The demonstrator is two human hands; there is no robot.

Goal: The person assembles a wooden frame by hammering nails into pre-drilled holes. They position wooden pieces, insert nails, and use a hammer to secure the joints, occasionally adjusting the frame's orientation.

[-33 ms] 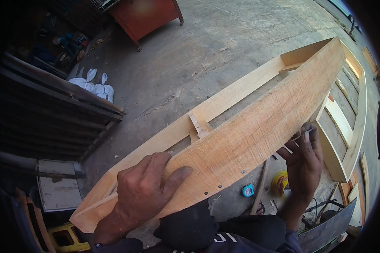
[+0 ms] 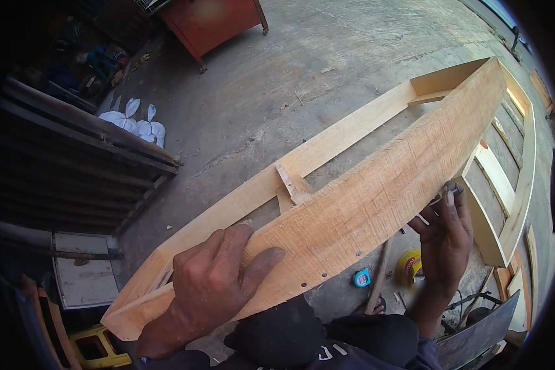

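A long, narrow wooden frame (image 2: 376,197) stands on its edge before me, running from the near left to the far right. My left hand (image 2: 209,271) grips its near side board, thumb on the outer face and fingers over the upper edge. Several dark nail heads (image 2: 324,275) dot the lower edge of that board. Beside the lower edge, to the right, my right hand (image 2: 447,240) is raised, thumb and fingers pinched on a small, thin, dark nail-like piece (image 2: 452,187). Inside the frame sits a small wooden cross block (image 2: 288,184).
Another wooden frame (image 2: 505,185) lies at the right. Below the board are a blue tape measure (image 2: 361,278), a yellow can (image 2: 408,266) and a wooden stick (image 2: 380,277). A red wheeled cabinet (image 2: 213,31) stands far off; white bags (image 2: 129,120) and a slatted panel (image 2: 74,166) are left.
The near board has tilted slightly, its face and nail heads shifting a little. My left hand moved slightly with it; my right hand stays nearly in place.
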